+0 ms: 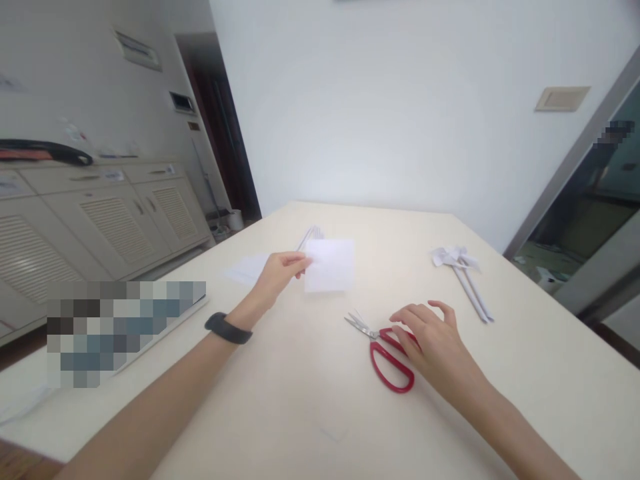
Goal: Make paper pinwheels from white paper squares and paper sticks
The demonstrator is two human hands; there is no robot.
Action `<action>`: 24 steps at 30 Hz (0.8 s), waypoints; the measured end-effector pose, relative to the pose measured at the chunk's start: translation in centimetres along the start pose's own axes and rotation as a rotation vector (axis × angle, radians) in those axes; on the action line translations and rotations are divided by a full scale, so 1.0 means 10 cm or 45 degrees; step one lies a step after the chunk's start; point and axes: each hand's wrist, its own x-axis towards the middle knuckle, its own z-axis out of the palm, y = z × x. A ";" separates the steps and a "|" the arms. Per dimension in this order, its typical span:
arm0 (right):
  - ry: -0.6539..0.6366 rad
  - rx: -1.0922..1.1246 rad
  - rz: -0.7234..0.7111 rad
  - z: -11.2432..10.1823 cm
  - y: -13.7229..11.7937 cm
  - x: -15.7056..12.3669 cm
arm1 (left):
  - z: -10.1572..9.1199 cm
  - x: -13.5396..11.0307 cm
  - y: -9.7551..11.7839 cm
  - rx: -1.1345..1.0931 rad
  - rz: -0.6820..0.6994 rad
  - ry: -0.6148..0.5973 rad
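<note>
Between the thumb and fingers of my left hand is the left edge of a square of white paper, held up over the table. My right hand is at a pair of red-handled scissors, thumb and fingertips around the upper handle loop, another finger raised. The blades point away to the left and stand slightly apart. Past my left hand lie more white paper sheets and a bundle of thin white paper sticks, partly hidden by the held square.
White paper flowers with rolled paper stems lie on the right of the table. A blurred-out flat object sits at the left edge. A wall stands behind the table, with cabinets to the left.
</note>
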 end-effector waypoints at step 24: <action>0.055 0.919 0.584 -0.10 0.01 0.05 | 0.42 -0.42 0.44 -0.370 -0.131 -0.632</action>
